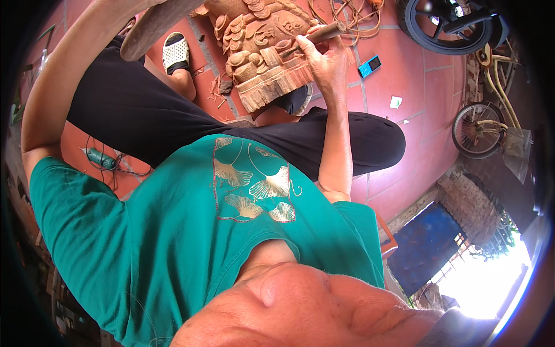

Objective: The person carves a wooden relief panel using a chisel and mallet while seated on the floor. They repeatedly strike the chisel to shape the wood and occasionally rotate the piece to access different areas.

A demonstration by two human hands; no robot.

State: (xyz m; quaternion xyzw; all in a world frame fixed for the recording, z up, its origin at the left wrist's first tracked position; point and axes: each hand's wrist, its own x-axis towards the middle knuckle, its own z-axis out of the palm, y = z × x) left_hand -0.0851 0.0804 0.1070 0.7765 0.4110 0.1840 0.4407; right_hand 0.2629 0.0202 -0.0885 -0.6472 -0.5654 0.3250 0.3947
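A carved wooden sculpture (260,32), with coin-like discs and rounded figures in relief, stands on its ridged base in front of my crossed legs. My right hand (324,58) is closed round a chisel (325,33) with a dark wooden handle, its tip end pointing left at the carving. At the upper left, my left hand (144,4) is raised and largely cut off by the picture's edge. A thick wooden mallet (153,32) slants down from that hand, apart from the sculpture; the fingers themselves are hardly visible.
Wood chips (217,97) lie beside the carving, near a sandalled foot (176,52). Right of it are an orange cable (352,37), a blue phone (369,66) and a small white packet (395,102). Motorbike (448,34) and bicycle wheels (478,130) stand farther right. A green power tool (101,159) lies left.
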